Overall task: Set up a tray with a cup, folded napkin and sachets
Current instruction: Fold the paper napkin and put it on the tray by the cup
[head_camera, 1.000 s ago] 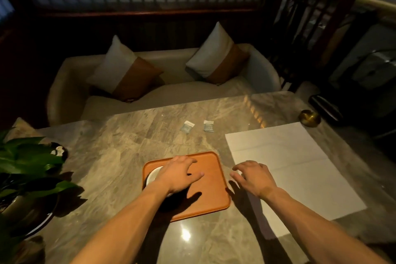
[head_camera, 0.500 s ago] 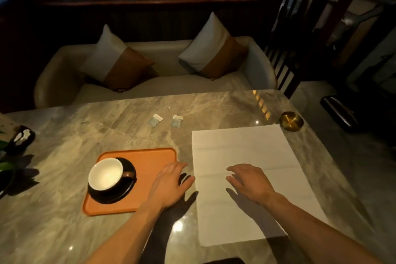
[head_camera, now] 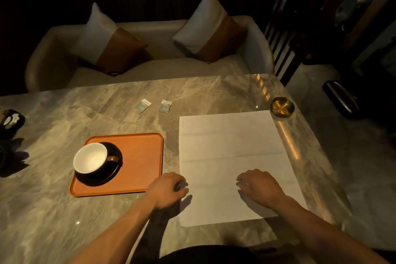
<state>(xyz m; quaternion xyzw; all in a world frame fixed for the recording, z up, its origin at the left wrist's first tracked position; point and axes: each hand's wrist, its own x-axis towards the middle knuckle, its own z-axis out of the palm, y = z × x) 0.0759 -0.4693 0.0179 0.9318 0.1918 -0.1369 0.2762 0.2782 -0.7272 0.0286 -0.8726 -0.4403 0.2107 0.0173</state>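
Head view, looking down over a marble bench (head_camera: pixel 53 210) in dim light: both forearms reach forward from the near edge, bare to the elbow, and both hands are lowered onto an unfolded white napkin (head_camera: pixel 231 146) that lies flat toward the bench's right edge. The left hand (head_camera: pixel 166 191) sits at the napkin's left border, palm down and knuckles raised, its fingers curled at the paper's edge; whether they have pinched the sheet or only rest on it cannot be told. The right hand (head_camera: pixel 260 188) lies palm down on the napkin's near half, fingers bent and loosely spread, closed around nothing, fingertips touching the paper. Crease lines cross the sheet, which is open and not folded.

Just left of the napkin, apart from it, an orange tray (head_camera: pixel 141 156) rests near the middle of the bench. A cup (head_camera: pixel 91 159), white inside, stands upright on a dark saucer (head_camera: pixel 111 178) in the tray's left half, handle pointing right. Two small sachets (head_camera: pixel 143 105) (head_camera: pixel 165 106) lie side by side on the bare marble beyond the tray, toward the far edge, well apart from both hands. A brass dish (head_camera: pixel 281 106) stands at the napkin's far right corner. Beyond the bench, a pale sofa (head_camera: pixel 154 36) carries two cushions.
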